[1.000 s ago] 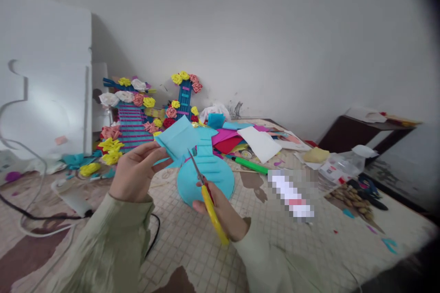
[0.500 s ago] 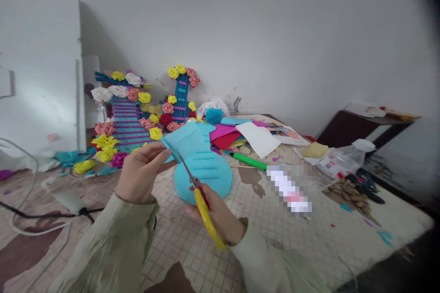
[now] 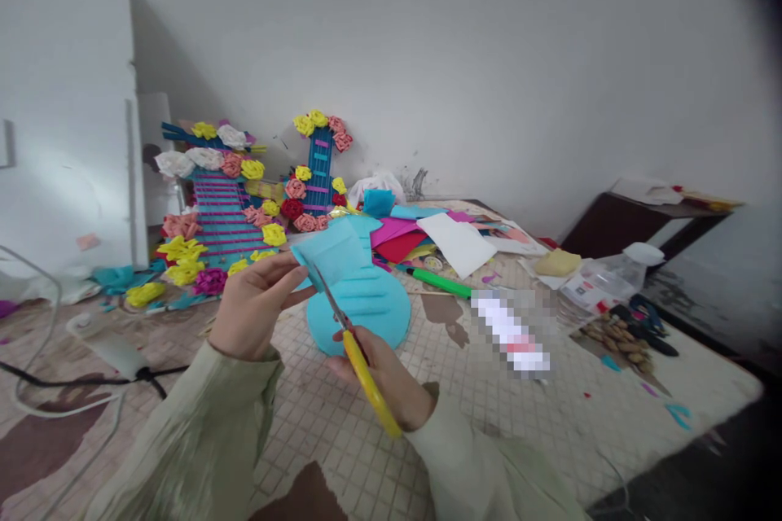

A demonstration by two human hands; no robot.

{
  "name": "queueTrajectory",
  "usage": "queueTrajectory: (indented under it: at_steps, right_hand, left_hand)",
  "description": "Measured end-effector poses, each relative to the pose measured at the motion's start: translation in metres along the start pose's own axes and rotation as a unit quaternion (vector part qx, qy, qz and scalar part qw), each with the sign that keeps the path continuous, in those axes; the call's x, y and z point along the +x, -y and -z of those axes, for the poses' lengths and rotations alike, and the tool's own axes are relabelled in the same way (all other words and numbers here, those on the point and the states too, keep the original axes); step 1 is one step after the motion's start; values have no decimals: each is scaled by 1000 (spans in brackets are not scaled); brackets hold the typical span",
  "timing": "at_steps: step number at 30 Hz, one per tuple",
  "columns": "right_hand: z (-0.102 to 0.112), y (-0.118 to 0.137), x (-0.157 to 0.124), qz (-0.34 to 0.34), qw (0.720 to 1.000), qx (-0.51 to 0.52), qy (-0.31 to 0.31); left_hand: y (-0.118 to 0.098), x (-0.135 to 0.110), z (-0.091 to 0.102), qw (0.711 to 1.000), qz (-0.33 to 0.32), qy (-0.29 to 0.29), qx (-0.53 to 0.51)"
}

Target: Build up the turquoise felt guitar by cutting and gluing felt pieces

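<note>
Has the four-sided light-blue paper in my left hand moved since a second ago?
Yes: the paper has shifted rightward against the round-bodied, ridged turquoise craft piece.

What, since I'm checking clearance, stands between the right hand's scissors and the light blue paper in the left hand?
Nothing visible does: the scissors in the right hand meet the light blue paper at its edge; the left hand pinches it close beside the blades.

one head-worn camera looks forward and down from above the bare left hand (image 3: 252,308) and bare right hand (image 3: 386,378), both close to it, across the beige grid-patterned tabletop (image 3: 550,427) to the flat pale-grey wall (image 3: 489,81).
</note>
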State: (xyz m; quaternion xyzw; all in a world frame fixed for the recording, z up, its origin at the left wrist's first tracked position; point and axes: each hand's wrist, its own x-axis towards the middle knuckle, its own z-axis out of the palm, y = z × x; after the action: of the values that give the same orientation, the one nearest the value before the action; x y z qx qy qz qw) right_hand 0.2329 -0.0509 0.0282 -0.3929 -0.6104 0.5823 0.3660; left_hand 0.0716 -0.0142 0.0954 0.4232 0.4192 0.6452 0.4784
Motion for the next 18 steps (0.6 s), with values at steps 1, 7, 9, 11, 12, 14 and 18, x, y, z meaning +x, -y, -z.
queueTrajectory:
  at_steps: [1,7,9,11,12,14,18]
  right_hand:
    - [0,0,0,-2,1000,3,2]
    - [0,5,-2,-9,1000,13,6]
    - [0,5,-2,-10,1000,11,5]
    - [1,3,-1,-12,1000,6,4]
    - [1,2,-1,-10,1000,4,3]
    - [1,-2,-1,-6,1000,1,3]
    - [1,-7,0,0,1000,-1,5]
  left_hand:
    - [0,0,0,1000,1,-2,2]
    - [-3,0,-1,1000,14,-5,16]
    - [-3,0,-2,1000,18,-8,19]
    - [-3,0,-2,999,19,-11,24]
    - [-2,0,-2,999,19,-12,27]
    - [-1,0,-2,999,16,-11,30]
    - [3,2,0,999,12,0,33]
